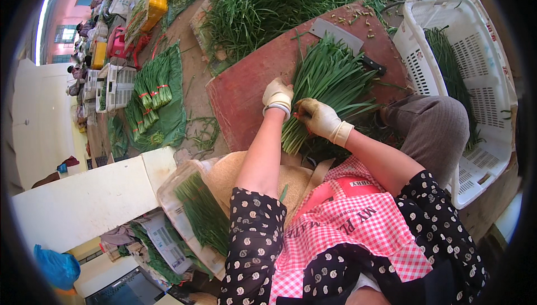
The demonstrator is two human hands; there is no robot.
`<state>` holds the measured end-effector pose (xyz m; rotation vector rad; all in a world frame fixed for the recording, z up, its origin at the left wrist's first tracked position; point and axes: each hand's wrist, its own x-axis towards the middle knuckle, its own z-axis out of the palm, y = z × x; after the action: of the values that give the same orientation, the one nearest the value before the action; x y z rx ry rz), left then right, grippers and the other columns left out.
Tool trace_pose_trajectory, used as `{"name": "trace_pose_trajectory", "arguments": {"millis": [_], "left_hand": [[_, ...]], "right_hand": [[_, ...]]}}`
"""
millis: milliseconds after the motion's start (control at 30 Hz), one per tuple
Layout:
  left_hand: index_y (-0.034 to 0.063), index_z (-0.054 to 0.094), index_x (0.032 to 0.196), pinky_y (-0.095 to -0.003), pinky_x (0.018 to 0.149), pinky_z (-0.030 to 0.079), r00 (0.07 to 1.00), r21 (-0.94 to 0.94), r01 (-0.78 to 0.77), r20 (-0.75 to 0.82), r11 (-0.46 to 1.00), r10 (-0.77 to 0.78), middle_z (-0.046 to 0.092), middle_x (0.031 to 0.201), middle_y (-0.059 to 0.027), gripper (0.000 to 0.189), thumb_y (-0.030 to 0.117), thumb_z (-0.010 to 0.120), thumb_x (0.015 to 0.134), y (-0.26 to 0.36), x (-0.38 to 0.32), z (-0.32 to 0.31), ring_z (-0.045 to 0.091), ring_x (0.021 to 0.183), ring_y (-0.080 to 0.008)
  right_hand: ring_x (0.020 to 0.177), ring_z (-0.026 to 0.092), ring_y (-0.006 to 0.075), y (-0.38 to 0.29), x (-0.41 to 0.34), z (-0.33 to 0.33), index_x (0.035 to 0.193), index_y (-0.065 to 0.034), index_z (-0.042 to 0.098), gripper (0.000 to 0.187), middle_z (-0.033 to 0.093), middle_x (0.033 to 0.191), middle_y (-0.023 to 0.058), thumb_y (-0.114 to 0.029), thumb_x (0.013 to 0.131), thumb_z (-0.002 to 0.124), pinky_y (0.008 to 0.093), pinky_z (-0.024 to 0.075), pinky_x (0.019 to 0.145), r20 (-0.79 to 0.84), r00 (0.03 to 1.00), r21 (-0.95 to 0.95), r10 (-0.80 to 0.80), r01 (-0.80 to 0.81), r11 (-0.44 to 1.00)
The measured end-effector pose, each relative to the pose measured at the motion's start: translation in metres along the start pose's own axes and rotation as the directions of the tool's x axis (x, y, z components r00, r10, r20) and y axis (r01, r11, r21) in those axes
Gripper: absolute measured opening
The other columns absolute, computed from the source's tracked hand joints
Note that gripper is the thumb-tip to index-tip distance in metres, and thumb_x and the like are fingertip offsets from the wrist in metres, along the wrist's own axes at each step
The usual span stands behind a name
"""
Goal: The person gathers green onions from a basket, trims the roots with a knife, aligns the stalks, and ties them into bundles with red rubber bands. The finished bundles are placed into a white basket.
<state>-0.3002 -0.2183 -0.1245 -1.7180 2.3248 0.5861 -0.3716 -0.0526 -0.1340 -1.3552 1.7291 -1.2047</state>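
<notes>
A bundle of garlic chives (331, 76) lies across a red board (247, 91), its pale cut stems towards me and its leaves fanned out beyond. My right hand (321, 118), in a soiled pale glove, is curled over the stems with a red tie (296, 115) at its fingers. On the bundle's left side is my left hand (278, 94), also gloved, its fingers curled close against the leaves; what they hold is hidden. A cleaver (337, 34) with a black handle rests beyond the bundle.
A large heap of loose chives (277, 11) lies behind the board. At right stands a white plastic basket (426, 57) holding chives. Tied bundles (155, 82) lie on a green sheet (174, 116) at left. Another crate (170, 179) of chives stands near my left arm.
</notes>
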Motion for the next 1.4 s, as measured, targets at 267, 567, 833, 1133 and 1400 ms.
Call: {"name": "trace_pose_trajectory", "arguments": {"millis": [267, 567, 833, 1133, 1400], "left_hand": [[0.0042, 0.074, 0.095, -0.0407, 0.082, 0.055, 0.999, -0.439, -0.039, -0.007, 0.898, 0.040, 0.075, 0.092, -0.0175, 0.027, 0.031, 0.075, 0.090, -0.048, 0.005, 0.022, 0.072, 0.086, -0.0330], [0.0085, 0.076, 0.105, -0.0472, 0.090, 0.055, 0.998, -0.108, 0.060, -0.029, 0.992, -0.064, 0.075, 0.107, -0.0183, 0.043, 0.049, 0.069, 0.093, -0.004, -0.007, 0.002, 0.070, 0.104, -0.0390], [0.0060, 0.078, 0.096, -0.0469, 0.086, 0.057, 0.999, -0.310, 0.040, -0.018, 0.950, -0.048, 0.075, 0.102, -0.0227, 0.031, 0.035, 0.071, 0.089, -0.022, 0.030, 0.032, 0.073, 0.097, -0.0392], [-0.0003, 0.071, 0.090, -0.0310, 0.066, 0.051, 0.999, -0.760, -0.039, -0.010, 0.649, 0.048, 0.072, 0.080, -0.0075, 0.020, 0.020, 0.070, 0.094, -0.061, 0.006, 0.037, 0.062, 0.067, -0.0133], [0.0022, 0.067, 0.102, -0.0266, 0.080, 0.052, 0.954, -0.764, -0.190, 0.006, 0.617, 0.301, 0.072, 0.092, -0.0032, 0.014, 0.016, 0.070, 0.100, -0.068, -0.074, 0.015, 0.063, 0.084, -0.0099]], "right_hand": [[0.098, 0.068, 0.0358, 0.000, 0.001, -0.002, 0.094, -0.0045, 0.067, 0.015, 0.069, 0.109, 0.0144, -0.017, 0.088, 0.074, 0.0406, 0.0548, 0.085, 0.020, 1.000, 0.004, 0.008, -0.008, 1.000], [0.097, 0.068, 0.0368, -0.005, -0.001, -0.002, 0.094, -0.0051, 0.067, 0.015, 0.069, 0.108, 0.0146, -0.018, 0.089, 0.073, 0.0408, 0.0543, 0.083, 0.002, 1.000, 0.016, 0.008, -0.008, 1.000], [0.101, 0.068, 0.0362, -0.004, 0.000, -0.004, 0.089, -0.0041, 0.065, 0.017, 0.070, 0.116, 0.0150, -0.018, 0.088, 0.075, 0.0403, 0.0549, 0.086, 0.015, 1.000, -0.002, -0.011, 0.011, 1.000], [0.106, 0.067, 0.0347, 0.000, 0.002, -0.007, 0.090, -0.0041, 0.066, 0.016, 0.070, 0.118, 0.0142, -0.016, 0.086, 0.077, 0.0394, 0.0544, 0.091, 0.072, 0.997, 0.019, 0.027, -0.028, 0.999], [0.089, 0.070, 0.0228, 0.007, 0.005, -0.008, 0.106, -0.0033, 0.069, 0.020, 0.068, 0.102, 0.0101, -0.010, 0.088, 0.075, 0.0351, 0.0557, 0.078, 0.149, 0.985, 0.210, 0.085, -0.116, 0.971]]}}
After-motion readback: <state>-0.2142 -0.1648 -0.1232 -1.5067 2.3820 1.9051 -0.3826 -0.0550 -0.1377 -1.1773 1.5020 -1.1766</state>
